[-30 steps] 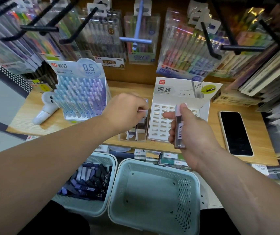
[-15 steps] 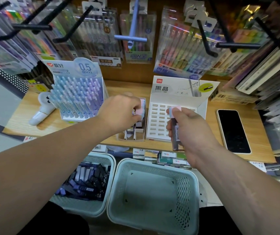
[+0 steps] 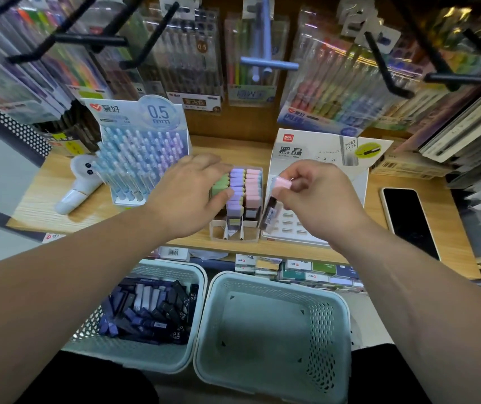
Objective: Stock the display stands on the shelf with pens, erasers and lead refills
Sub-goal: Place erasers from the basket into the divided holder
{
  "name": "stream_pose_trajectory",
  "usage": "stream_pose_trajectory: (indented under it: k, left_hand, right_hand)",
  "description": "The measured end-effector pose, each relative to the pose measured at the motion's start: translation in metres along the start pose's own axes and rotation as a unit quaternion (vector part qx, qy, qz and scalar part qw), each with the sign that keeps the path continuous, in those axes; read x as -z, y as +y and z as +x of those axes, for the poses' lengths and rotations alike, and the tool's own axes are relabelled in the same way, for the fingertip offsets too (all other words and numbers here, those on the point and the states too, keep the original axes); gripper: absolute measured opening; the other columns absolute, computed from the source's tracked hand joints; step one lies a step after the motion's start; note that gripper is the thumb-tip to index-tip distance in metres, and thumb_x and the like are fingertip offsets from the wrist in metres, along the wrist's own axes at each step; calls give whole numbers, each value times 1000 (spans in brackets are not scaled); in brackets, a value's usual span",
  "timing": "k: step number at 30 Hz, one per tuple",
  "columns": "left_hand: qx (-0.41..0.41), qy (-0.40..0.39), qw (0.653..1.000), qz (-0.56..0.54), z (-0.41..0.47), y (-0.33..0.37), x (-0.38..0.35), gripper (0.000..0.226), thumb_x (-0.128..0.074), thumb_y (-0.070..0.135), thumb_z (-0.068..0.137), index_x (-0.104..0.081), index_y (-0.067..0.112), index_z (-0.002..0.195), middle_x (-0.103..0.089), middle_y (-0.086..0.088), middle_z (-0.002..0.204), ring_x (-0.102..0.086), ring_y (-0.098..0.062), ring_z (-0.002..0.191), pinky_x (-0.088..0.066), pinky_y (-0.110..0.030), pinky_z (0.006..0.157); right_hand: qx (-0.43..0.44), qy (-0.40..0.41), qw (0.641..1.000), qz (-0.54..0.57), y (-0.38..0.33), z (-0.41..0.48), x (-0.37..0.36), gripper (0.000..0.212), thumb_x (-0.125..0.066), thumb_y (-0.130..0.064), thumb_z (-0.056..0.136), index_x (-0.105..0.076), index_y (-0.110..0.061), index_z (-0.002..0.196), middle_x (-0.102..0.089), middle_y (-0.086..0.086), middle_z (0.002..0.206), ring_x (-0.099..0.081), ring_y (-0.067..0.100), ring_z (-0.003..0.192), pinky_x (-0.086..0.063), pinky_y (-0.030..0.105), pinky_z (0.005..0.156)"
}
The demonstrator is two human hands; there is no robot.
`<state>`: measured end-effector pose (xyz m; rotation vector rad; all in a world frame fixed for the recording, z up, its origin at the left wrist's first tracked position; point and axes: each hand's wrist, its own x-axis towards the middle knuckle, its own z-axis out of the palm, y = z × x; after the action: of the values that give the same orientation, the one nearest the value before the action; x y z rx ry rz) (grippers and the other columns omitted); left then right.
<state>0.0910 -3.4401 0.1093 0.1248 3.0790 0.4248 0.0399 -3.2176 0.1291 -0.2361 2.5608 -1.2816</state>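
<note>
I saw my right hand (image 3: pixel 318 199) pinching a slim dark plastic lead-refill case with a pink cap (image 3: pixel 271 209) near its top, over the white cardboard slotted stand (image 3: pixel 321 150). I judged it light, stiff and slick, best held by its flat sides. My left hand (image 3: pixel 186 196) rested spread on pastel block erasers (image 3: pixel 245 185).

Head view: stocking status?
Done, apparently: pen stand looks full, eraser stand nearly so. In hand: left hand rests on the erasers; right hand pinches one lead refill over the lead stand. Left: that stand's visible slots are bare, and many refills sit in the basket.
</note>
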Motion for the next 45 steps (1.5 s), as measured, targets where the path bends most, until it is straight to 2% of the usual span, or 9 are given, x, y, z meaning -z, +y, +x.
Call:
stream_pose_trajectory:
  k: [8,12,17,24,27,31,34,40,45]
  left_hand:
    - [-16,-102,995,-9,-16,-15,-3,81,-55,52,96,-14,22,160,0,6,168,-21,-20,151,-23,-31,118]
    - [-20,-135,991,-6,-20,-17,-7,87,-54,54,95,-6,24,161,12,13,167,-23,-20,150,-29,-33,115]
    - [-23,-128,992,-6,-16,-19,-9,90,-55,53,95,-3,22,161,14,14,166,-23,-18,150,-31,-32,114]
    - [-21,-116,993,-3,-11,-18,-13,92,-60,50,93,-7,16,160,5,8,167,-29,-23,147,-31,-34,116]
    - [-24,-114,993,-3,-9,-18,-12,91,-60,48,94,-8,13,160,5,7,167,-33,-19,146,-34,-32,114]
    - [-25,-108,994,0,-6,-17,-11,90,-59,48,94,-10,12,160,3,6,167,-34,-19,145,-38,-35,113]
    - [-28,-108,994,20,-7,-17,-12,92,-60,50,92,-10,12,159,5,6,167,-40,-21,141,-45,-41,107]
    - [-43,-100,991,83,-11,-19,-15,102,-62,58,89,-1,16,159,13,8,165,-48,-23,134,-54,-38,92]
    - [-41,-94,988,118,-15,-22,-26,121,-73,60,79,8,18,159,18,6,163,-46,-28,133,-53,-38,93]
  right_hand:
    - [43,8,995,-91,-6,9,-16,10,-73,-19,86,-69,-23,78,-66,-12,75,-59,4,66,-43,18,59]
    - [25,-6,996,-80,-8,11,-14,11,-72,-18,88,-69,-25,81,-63,-8,69,-68,16,65,-53,30,60]
    - [-50,-42,998,-13,-19,7,-4,5,-69,-24,94,-67,-20,90,-62,-2,54,-64,18,43,-42,26,42]
    - [-122,-83,986,76,-22,0,2,9,-73,0,83,-69,-2,91,-73,25,75,-75,31,66,-64,39,62]
    - [-133,-82,985,78,-20,-2,6,20,-85,-10,75,-73,-1,88,-74,23,76,-76,30,69,-64,38,67]
    - [-49,-82,992,-78,-11,2,10,2,-75,-13,86,-76,-13,88,-74,7,71,-73,21,65,-63,39,72]
    - [80,-82,951,-288,-11,7,6,21,-70,-18,89,-72,-21,110,-69,-5,81,-62,17,78,-45,27,73]
    - [212,-75,892,-393,-13,19,-11,15,-60,-31,98,-66,-20,106,-71,8,98,-63,32,92,-47,35,73]
    - [294,-77,829,-469,-6,26,-21,10,-65,-9,91,-64,-18,97,-66,7,92,-65,33,84,-54,41,71]
